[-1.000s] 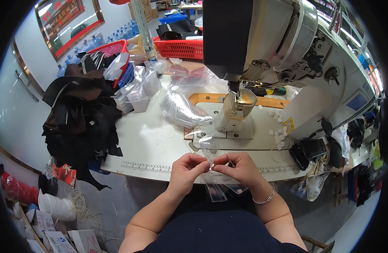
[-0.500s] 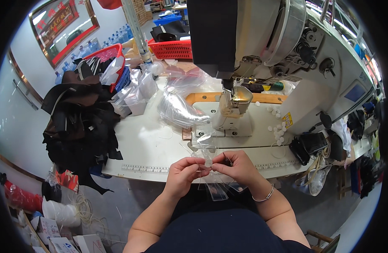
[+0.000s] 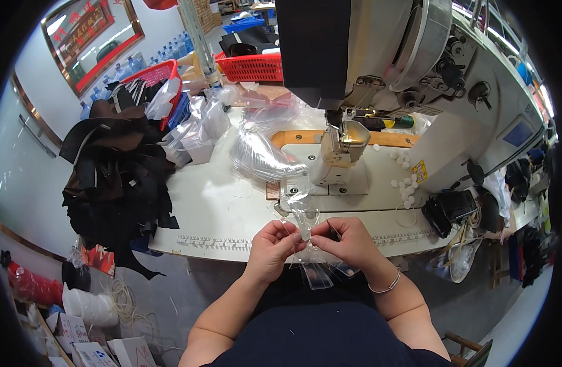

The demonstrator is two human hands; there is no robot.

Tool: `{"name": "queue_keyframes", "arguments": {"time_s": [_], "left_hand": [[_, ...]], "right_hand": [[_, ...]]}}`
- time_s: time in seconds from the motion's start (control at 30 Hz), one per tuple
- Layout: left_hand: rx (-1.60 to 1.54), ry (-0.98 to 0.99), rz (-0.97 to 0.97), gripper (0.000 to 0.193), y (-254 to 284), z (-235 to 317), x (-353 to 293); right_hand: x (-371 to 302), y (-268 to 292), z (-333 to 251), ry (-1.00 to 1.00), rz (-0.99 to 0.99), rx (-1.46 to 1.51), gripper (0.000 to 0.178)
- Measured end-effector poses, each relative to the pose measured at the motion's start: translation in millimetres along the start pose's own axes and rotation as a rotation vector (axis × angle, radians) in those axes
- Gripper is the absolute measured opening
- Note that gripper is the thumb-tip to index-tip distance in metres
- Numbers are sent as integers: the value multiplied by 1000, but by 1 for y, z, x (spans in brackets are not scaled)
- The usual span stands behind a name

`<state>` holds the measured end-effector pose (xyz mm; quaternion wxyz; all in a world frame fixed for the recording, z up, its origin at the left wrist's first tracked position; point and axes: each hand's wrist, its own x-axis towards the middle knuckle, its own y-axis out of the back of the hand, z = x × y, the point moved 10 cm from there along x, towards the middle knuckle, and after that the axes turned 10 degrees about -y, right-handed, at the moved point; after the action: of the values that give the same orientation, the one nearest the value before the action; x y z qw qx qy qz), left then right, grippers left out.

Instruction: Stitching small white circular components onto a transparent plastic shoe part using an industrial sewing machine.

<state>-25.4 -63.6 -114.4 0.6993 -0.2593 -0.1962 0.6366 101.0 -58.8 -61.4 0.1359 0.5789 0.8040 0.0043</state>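
Just past the table's front edge, my left hand [image 3: 271, 251] and my right hand [image 3: 347, 243] meet, thumbs and fingertips pinched together. Between their fingertips is a small white round disc [image 3: 305, 234] on clear plastic pieces [image 3: 319, 276], which hang below my hands and stretch up onto the table. A thin dark thing [image 3: 333, 231], perhaps a small tool, shows along the fingers of my right hand; its kind is unclear. Directly ahead stands a post-bed sewing machine [image 3: 345, 147], with a fan of stacked clear plastic pieces [image 3: 266, 156] to its left.
Several loose white discs [image 3: 407, 191] lie right of the machine's post. A heap of black fabric pieces [image 3: 119, 177] hangs over the table's left side. Red baskets [image 3: 255, 68] stand at the back. A black pouch-like item [image 3: 439, 214] sits at the right edge.
My hands stay pinched together at nearly the same place, with small finger movements around the disc. The view has shifted slightly.
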Motion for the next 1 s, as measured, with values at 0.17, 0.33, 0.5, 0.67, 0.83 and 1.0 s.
{"name": "queue_keyframes", "arguments": {"time_s": [0.17,0.33,0.5,0.67,0.83,1.0], "left_hand": [[-5,29,-34,14,-1,-4,-1],[-26,21,-47,13,-3,-5,-1],[-27,-15,-68,16,-4,-4,-4],[-172,-112,-86,23,-17,8,-6],[-10,-204,9,25,-4,2,-1],[4,-213,60,25,-2,5,1]], "right_hand": [[-1,1,1,-6,10,-44,16],[-1,3,1,6,27,-60,15],[-2,5,-4,28,43,-61,14],[2,6,0,24,61,-73,15],[2,2,-2,14,45,-59,16],[3,5,7,-61,2,-11,19]]}}
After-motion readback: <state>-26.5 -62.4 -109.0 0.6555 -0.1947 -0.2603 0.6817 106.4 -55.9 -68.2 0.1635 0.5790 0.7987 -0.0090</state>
